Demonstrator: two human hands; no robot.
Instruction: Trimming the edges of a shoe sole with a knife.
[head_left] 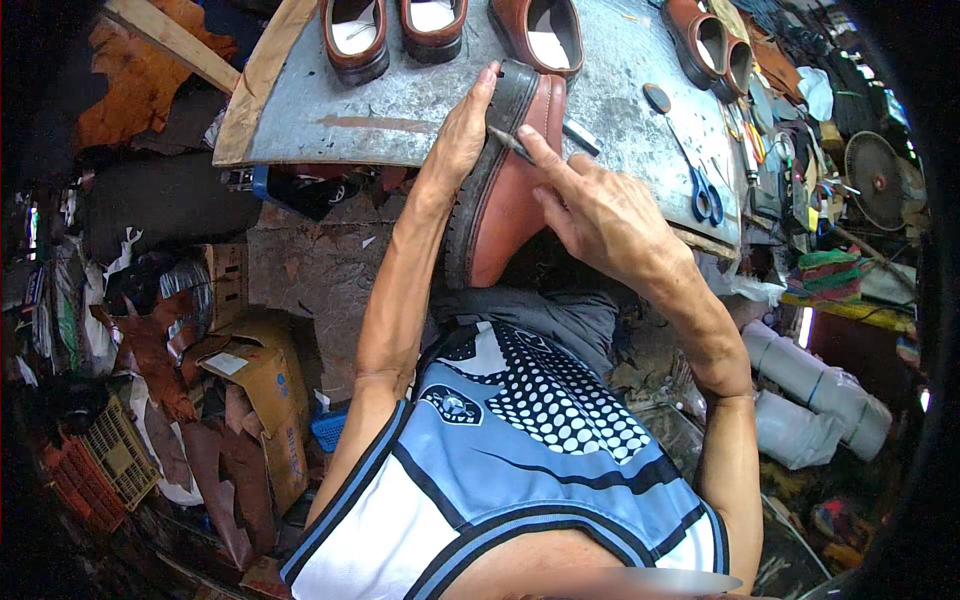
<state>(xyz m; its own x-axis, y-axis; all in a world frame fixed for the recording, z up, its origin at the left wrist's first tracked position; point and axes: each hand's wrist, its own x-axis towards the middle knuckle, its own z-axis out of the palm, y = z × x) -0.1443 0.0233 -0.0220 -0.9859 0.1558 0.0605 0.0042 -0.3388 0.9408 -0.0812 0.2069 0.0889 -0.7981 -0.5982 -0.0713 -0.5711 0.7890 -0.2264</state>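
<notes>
A brown leather shoe (510,220) with a thick black sole lies on its side, its heel over the near edge of the work table. My left hand (462,135) braces it, the palm pressed along the sole near the heel. Between the fingers of my right hand (600,200) is a slim pointed tool (505,140), most of it hidden by the hand. Its tip touches the seam where sole meets upper. My right index finger points along it. Beyond the shoe, a dark flat bar (581,138) rests on the table.
On the metal-topped table (400,135) stand several more brown shoes (354,35) along the far side. Blue-handled scissors (705,195) and a round dark-headed tool (656,97) lie at the right. A cardboard box (265,400), leather scraps and plastic-wrapped rolls (820,390) crowd the floor.
</notes>
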